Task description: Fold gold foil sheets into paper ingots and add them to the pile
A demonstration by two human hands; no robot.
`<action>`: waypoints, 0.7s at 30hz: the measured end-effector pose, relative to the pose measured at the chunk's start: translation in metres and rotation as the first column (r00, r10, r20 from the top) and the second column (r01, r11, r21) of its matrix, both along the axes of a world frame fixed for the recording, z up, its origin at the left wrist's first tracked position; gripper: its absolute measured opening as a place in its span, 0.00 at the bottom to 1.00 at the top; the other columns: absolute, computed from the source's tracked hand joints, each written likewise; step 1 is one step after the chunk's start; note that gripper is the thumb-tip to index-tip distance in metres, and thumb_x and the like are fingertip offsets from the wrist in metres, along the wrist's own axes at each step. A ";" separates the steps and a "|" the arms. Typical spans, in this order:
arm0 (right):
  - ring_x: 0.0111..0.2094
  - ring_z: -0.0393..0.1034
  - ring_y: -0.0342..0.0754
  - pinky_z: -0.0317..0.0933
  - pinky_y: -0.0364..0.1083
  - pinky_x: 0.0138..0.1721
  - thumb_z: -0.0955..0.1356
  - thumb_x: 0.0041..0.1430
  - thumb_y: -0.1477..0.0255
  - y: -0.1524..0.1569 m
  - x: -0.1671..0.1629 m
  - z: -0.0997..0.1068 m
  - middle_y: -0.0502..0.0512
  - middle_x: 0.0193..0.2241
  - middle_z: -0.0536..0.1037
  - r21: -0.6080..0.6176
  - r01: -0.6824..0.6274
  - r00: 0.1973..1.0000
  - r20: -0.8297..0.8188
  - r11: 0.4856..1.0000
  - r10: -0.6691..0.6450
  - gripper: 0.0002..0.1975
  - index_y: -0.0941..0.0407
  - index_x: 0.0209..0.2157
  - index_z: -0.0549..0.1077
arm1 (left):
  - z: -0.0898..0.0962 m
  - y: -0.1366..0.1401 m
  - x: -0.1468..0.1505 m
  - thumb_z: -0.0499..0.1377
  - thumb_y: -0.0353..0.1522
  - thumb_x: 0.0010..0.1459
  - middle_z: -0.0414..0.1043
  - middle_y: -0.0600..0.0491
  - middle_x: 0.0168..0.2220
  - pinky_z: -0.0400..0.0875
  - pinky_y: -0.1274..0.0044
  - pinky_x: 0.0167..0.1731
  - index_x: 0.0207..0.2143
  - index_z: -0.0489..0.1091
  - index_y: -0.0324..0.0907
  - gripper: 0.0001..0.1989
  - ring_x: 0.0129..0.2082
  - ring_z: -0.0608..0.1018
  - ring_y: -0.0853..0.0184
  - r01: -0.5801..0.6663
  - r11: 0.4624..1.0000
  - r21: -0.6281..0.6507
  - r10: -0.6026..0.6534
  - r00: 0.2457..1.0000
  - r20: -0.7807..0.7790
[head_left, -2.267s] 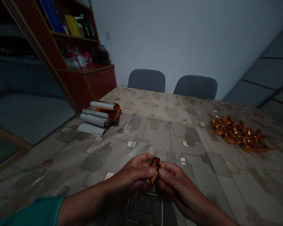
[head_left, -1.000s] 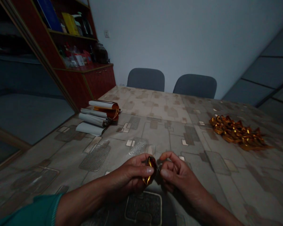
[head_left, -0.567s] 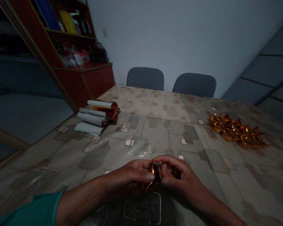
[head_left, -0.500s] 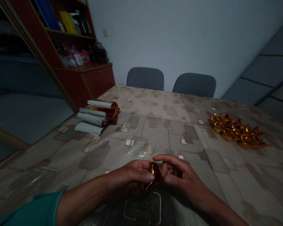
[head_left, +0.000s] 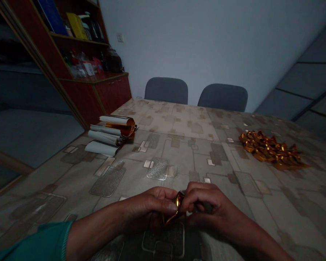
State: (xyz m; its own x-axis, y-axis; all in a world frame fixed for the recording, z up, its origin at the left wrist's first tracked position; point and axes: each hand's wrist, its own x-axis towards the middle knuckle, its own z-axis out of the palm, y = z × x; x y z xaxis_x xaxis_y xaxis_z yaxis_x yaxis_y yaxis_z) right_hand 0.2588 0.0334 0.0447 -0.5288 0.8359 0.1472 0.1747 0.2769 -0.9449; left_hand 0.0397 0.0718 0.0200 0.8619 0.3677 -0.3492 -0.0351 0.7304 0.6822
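A small folded piece of shiny gold foil paper [head_left: 177, 207] is between my two hands, just above the near part of the table. My left hand [head_left: 156, 204] pinches it from the left, thumb lying along its front. On the other side, my right hand [head_left: 203, 203] has its curled fingers pressed to the foil's right edge; the fingertips partly hide that edge. To the right on the table lies a cluster of folded gold foil pieces [head_left: 271, 150]. At the left is a stack of bent foil sheets [head_left: 108, 136] with pale backs and gold faces.
The table [head_left: 184, 159] has a patterned cover. Two grey chairs [head_left: 166, 90] stand behind its far edge. A red-brown cabinet [head_left: 112, 90] with shelves of various items stands at the back left, beside a pale wall [head_left: 206, 43].
My right fingers have curled in from above the foil and now press against its right side. The foil looks narrower and more folded. My left hand keeps its hold.
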 end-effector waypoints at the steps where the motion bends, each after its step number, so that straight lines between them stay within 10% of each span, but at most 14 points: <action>1: 0.29 0.66 0.44 0.56 0.45 0.31 0.73 0.60 0.65 0.000 -0.001 0.000 0.48 0.28 0.72 0.004 0.013 1.000 -0.002 1.000 -0.013 0.05 0.52 0.34 0.80 | 0.000 0.000 0.000 0.71 0.38 0.46 0.68 0.54 0.30 0.56 0.80 0.26 0.36 0.76 0.38 0.16 0.26 0.65 0.73 -0.003 1.000 0.000 0.003 1.000 -0.011; 21: 0.33 0.70 0.45 0.62 0.43 0.32 0.69 0.66 0.71 -0.007 -0.004 0.002 0.52 0.33 0.74 0.285 -0.032 0.970 0.239 0.958 -0.038 0.05 0.52 0.40 0.78 | -0.006 0.000 0.000 0.72 0.37 0.47 0.68 0.54 0.30 0.59 0.81 0.26 0.40 0.74 0.39 0.19 0.26 0.67 0.73 -0.029 0.999 -0.024 0.029 0.999 -0.028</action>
State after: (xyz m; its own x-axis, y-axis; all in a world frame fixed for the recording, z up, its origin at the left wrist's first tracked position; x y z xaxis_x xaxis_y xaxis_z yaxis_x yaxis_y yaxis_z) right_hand 0.2544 0.0268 0.0465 -0.5752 0.7793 0.2486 0.3870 0.5270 -0.7567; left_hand 0.0395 0.0716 0.0138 0.8407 0.3836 -0.3822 -0.0377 0.7456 0.6653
